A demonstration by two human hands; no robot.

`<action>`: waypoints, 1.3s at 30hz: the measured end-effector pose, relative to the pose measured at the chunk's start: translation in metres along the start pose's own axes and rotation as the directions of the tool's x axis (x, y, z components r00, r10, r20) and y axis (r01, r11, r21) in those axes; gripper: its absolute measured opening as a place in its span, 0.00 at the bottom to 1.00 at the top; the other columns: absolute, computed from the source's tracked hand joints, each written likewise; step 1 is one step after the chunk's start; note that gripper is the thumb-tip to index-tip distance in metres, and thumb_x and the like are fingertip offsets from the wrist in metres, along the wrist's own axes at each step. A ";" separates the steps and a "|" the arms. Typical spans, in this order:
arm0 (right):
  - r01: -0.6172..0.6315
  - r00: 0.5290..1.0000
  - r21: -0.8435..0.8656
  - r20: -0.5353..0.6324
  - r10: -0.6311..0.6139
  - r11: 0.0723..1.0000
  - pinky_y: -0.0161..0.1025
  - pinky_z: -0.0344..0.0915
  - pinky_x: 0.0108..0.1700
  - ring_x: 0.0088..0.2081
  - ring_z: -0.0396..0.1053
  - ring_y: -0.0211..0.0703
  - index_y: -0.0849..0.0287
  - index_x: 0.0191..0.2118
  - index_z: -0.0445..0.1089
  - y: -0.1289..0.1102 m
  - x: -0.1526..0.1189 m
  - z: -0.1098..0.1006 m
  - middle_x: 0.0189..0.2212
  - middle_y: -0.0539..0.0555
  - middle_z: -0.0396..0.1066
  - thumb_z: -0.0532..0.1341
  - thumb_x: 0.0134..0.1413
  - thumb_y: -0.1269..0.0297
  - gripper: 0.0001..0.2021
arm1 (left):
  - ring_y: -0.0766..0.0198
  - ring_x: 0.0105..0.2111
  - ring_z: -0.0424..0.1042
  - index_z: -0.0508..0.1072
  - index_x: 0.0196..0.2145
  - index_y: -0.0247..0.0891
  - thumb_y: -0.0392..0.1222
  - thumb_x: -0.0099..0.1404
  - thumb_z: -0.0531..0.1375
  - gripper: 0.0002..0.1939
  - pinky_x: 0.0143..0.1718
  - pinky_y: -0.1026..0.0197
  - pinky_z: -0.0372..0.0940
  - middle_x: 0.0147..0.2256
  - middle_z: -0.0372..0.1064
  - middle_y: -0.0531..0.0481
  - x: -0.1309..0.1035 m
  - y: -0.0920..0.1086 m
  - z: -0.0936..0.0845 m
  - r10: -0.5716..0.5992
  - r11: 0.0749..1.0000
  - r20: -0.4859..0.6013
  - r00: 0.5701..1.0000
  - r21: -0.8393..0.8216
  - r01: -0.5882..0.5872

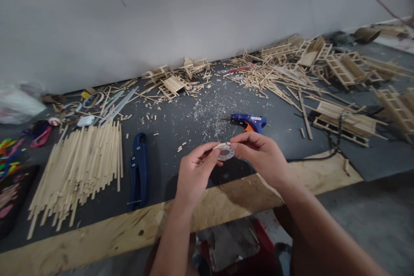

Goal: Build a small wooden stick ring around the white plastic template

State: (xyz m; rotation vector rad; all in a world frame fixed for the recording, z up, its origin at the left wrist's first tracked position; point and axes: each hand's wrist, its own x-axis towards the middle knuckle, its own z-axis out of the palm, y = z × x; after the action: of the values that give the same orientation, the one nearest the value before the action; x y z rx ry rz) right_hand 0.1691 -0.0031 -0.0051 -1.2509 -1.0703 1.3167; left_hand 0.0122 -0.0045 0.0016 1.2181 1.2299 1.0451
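Note:
A small whitish ring with a row of holes (pixel 226 154) is held up over the table's front edge, between both hands. My left hand (pixel 197 170) pinches its left side between thumb and fingers. On the opposite side, my right hand (pixel 263 157) grips the rim near a short pale wooden piece (pixel 222 145) along the ring's top edge. Whether that piece is fixed to the ring I cannot tell. Just beyond my right hand lies a blue glue gun (pixel 250 120) with an orange trigger, its nozzle pointing left.
Left of my hands lie a blue pipe cutter (pixel 139 172) and a heap of thin wooden sticks (pixel 80 168). Small wooden models (pixel 346 123) and loose sticks (pixel 271 79) crowd the right and back. A black cord (pixel 339 133) runs at right. Glue scraps (pixel 211 114) litter the middle.

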 end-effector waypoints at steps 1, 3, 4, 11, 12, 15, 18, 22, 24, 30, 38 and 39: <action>-0.005 1.000 -0.006 0.007 0.005 1.000 0.34 0.64 0.32 0.29 0.67 0.36 0.59 0.32 0.72 0.000 0.000 0.000 0.27 0.50 0.72 0.64 0.44 0.60 0.09 | 0.68 0.27 0.73 0.75 0.38 0.37 0.42 0.58 0.60 0.10 0.31 0.68 0.69 0.32 0.76 0.50 0.000 0.000 0.000 0.001 1.000 -0.004 1.000 0.002 -0.001; -0.008 1.000 -0.011 0.025 0.008 1.000 0.34 0.64 0.33 0.29 0.68 0.36 0.59 0.32 0.71 -0.001 0.000 -0.001 0.27 0.50 0.72 0.64 0.44 0.59 0.10 | 0.67 0.28 0.74 0.75 0.37 0.36 0.42 0.58 0.60 0.10 0.30 0.68 0.69 0.32 0.76 0.50 0.000 0.001 0.001 0.000 1.000 -0.008 1.000 0.008 0.000; -0.007 0.999 -0.015 0.034 0.008 1.000 0.34 0.64 0.33 0.29 0.68 0.36 0.58 0.32 0.71 -0.001 0.000 -0.001 0.27 0.50 0.72 0.64 0.44 0.59 0.10 | 0.67 0.28 0.74 0.75 0.38 0.37 0.42 0.58 0.60 0.11 0.30 0.68 0.70 0.32 0.76 0.50 0.000 0.000 0.001 -0.002 1.000 -0.009 1.000 0.008 0.002; 0.009 0.997 -0.060 0.073 -0.004 0.998 0.35 0.63 0.34 0.30 0.67 0.36 0.58 0.31 0.71 -0.002 0.000 -0.001 0.27 0.49 0.72 0.63 0.46 0.59 0.08 | 0.69 0.26 0.73 0.75 0.40 0.39 0.43 0.58 0.60 0.12 0.31 0.68 0.69 0.31 0.76 0.52 -0.001 -0.002 -0.002 0.007 0.999 0.005 1.000 0.034 -0.007; 0.014 0.997 -0.058 0.079 -0.009 0.998 0.35 0.63 0.34 0.30 0.67 0.36 0.58 0.32 0.70 -0.002 0.000 0.000 0.28 0.49 0.71 0.63 0.46 0.59 0.08 | 0.69 0.25 0.73 0.75 0.39 0.39 0.43 0.58 0.60 0.11 0.31 0.68 0.69 0.31 0.76 0.52 -0.001 -0.002 -0.002 0.011 0.999 0.004 1.000 0.042 -0.012; 0.020 0.995 -0.048 0.097 -0.015 0.999 0.35 0.64 0.35 0.31 0.68 0.36 0.58 0.33 0.69 -0.002 0.000 0.000 0.29 0.50 0.71 0.63 0.45 0.59 0.10 | 0.68 0.26 0.73 0.76 0.37 0.39 0.43 0.58 0.60 0.10 0.31 0.67 0.69 0.31 0.76 0.51 -0.001 -0.003 -0.003 0.018 0.999 0.002 1.000 0.049 -0.018; 0.010 0.992 -0.072 0.126 -0.001 0.997 0.35 0.64 0.35 0.32 0.67 0.36 0.58 0.33 0.69 -0.004 0.000 -0.001 0.29 0.50 0.71 0.62 0.46 0.58 0.10 | 0.67 0.27 0.73 0.76 0.37 0.38 0.43 0.58 0.60 0.10 0.31 0.66 0.69 0.31 0.76 0.50 -0.001 -0.003 -0.002 0.015 0.999 -0.001 1.000 0.040 -0.015; 0.010 0.989 -0.105 0.150 0.006 0.994 0.35 0.63 0.36 0.32 0.66 0.36 0.58 0.32 0.70 -0.006 -0.001 -0.002 0.29 0.49 0.70 0.61 0.48 0.59 0.08 | 0.66 0.28 0.73 0.76 0.36 0.38 0.43 0.58 0.60 0.10 0.31 0.65 0.70 0.31 0.76 0.50 -0.001 -0.002 0.000 0.006 1.000 -0.010 1.000 0.024 -0.006; 0.016 0.988 -0.117 0.155 0.003 0.993 0.35 0.63 0.35 0.32 0.66 0.36 0.58 0.32 0.70 -0.006 -0.001 -0.003 0.29 0.49 0.70 0.60 0.49 0.59 0.08 | 0.65 0.27 0.73 0.76 0.36 0.37 0.43 0.57 0.61 0.10 0.31 0.64 0.70 0.31 0.76 0.49 -0.001 -0.001 0.000 0.001 1.000 -0.014 1.000 0.024 -0.001; 0.046 0.988 -0.129 0.154 -0.026 0.991 0.33 0.61 0.34 0.31 0.65 0.36 0.57 0.32 0.69 -0.004 -0.002 -0.002 0.28 0.48 0.68 0.59 0.50 0.58 0.09 | 0.66 0.28 0.73 0.76 0.35 0.37 0.43 0.57 0.61 0.10 0.30 0.65 0.70 0.31 0.76 0.50 -0.001 0.000 0.001 -0.006 0.999 -0.028 1.000 0.032 0.007; 0.055 0.991 -0.132 0.131 -0.038 0.990 0.33 0.61 0.35 0.31 0.65 0.36 0.57 0.32 0.69 -0.004 -0.003 0.000 0.28 0.48 0.69 0.60 0.50 0.58 0.08 | 0.65 0.29 0.73 0.76 0.35 0.37 0.44 0.57 0.61 0.10 0.29 0.66 0.70 0.31 0.76 0.50 -0.002 0.000 0.002 0.003 1.000 -0.023 1.000 0.030 -0.003; 0.055 0.991 -0.132 0.129 -0.038 0.990 0.34 0.61 0.35 0.32 0.65 0.36 0.57 0.32 0.69 -0.004 -0.003 0.000 0.28 0.49 0.69 0.60 0.50 0.58 0.08 | 0.65 0.29 0.73 0.76 0.35 0.37 0.44 0.57 0.61 0.10 0.29 0.66 0.70 0.31 0.76 0.50 -0.002 0.001 0.002 0.003 0.999 -0.023 1.000 0.035 -0.003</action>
State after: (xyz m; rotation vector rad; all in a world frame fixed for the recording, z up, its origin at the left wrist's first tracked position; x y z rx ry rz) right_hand 0.1693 -0.0052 -0.0007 -1.2471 -1.2890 1.3195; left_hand 0.0136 -0.0065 0.0023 1.2378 1.2692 1.0465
